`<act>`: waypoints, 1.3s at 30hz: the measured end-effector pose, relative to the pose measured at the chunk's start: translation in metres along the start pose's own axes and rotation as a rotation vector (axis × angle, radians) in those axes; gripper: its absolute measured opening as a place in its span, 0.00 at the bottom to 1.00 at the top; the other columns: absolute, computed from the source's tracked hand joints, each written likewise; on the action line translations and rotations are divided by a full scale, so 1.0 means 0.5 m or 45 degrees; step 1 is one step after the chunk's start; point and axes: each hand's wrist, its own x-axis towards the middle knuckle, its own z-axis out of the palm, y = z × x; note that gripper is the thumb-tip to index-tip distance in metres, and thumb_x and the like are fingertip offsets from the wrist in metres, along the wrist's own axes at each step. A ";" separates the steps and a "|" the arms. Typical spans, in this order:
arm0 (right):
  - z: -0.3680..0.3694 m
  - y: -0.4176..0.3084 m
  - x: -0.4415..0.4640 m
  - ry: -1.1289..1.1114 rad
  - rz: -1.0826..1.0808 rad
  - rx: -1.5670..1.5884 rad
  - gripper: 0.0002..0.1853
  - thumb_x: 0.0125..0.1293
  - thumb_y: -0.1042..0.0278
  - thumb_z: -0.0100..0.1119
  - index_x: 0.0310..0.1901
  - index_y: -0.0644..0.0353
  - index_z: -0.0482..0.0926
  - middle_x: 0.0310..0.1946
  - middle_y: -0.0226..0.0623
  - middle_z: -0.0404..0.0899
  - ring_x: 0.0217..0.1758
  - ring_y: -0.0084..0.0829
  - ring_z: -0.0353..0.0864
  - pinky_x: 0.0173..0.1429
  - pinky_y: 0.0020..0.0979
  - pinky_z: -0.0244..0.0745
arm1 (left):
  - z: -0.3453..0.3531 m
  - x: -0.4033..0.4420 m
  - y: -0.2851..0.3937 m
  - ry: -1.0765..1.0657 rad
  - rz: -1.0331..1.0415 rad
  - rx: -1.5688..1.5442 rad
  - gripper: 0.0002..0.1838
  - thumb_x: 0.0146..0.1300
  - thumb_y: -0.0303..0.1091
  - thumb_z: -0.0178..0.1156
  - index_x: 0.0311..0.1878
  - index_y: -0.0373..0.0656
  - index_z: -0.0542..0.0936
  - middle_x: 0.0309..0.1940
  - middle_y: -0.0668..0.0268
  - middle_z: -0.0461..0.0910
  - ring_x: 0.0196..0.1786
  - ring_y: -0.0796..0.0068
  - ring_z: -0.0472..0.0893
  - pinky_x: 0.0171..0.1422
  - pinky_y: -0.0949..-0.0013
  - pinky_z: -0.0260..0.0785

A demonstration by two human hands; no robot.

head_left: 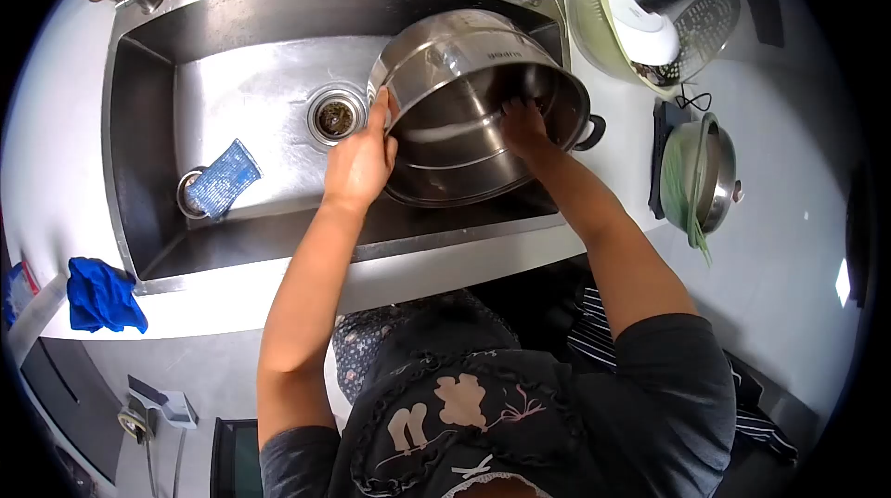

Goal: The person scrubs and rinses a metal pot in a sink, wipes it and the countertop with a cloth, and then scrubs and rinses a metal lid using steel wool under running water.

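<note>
A large stainless steel pot (436, 60) is tipped on its side over the right part of the sink, its wide mouth turned towards me. My left hand (360, 162) grips its left rim, with the index finger stretched up along the outer wall. My right hand (525, 127) is inside the pot, near the inner wall on the right. Its fingers look curled together, and what is under them is hidden. A black side handle (591, 133) sticks out at the pot's right.
A blue sponge cloth (225, 179) lies in the steel sink (241, 71), left of the drain (335, 116). A blue rag (104, 296) is on the front counter. To the right stand a green colander (594, 29) with a white bowl (642, 29), and a steel basin (716, 178) with green onions (691, 187).
</note>
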 end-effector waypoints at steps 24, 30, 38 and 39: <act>-0.084 -0.079 0.090 0.430 -0.133 -0.155 0.15 0.58 0.64 0.49 0.44 0.57 0.80 0.52 0.37 0.71 0.61 0.35 0.62 0.63 0.37 0.56 | -0.170 0.074 0.099 -0.190 -0.163 0.471 0.24 0.57 0.32 0.53 0.59 0.43 0.65 0.35 0.48 0.79 0.42 0.50 0.78 0.47 0.55 0.71; -0.013 -0.192 -0.021 0.158 -0.291 0.748 0.13 0.63 0.61 0.46 0.43 0.52 0.79 0.49 0.34 0.71 0.57 0.33 0.63 0.60 0.40 0.56 | -0.155 0.099 0.116 -0.245 -0.102 0.610 0.20 0.57 0.32 0.53 0.54 0.43 0.69 0.35 0.52 0.80 0.40 0.54 0.80 0.46 0.58 0.73; -0.004 -0.171 -0.041 0.196 -0.365 0.734 0.14 0.63 0.58 0.47 0.42 0.56 0.77 0.46 0.33 0.69 0.56 0.32 0.62 0.58 0.39 0.58 | -0.176 0.026 -0.010 -0.231 -0.325 -0.728 0.17 0.61 0.39 0.56 0.46 0.34 0.75 0.19 0.68 0.73 0.24 0.81 0.73 0.32 0.75 0.68; -0.002 -0.171 -0.038 0.218 -0.354 0.736 0.14 0.63 0.58 0.47 0.42 0.56 0.77 0.46 0.33 0.69 0.56 0.33 0.62 0.58 0.39 0.59 | -0.147 -0.001 -0.029 -0.139 -0.404 -0.953 0.16 0.63 0.40 0.55 0.44 0.34 0.75 0.19 0.71 0.71 0.24 0.84 0.70 0.31 0.77 0.66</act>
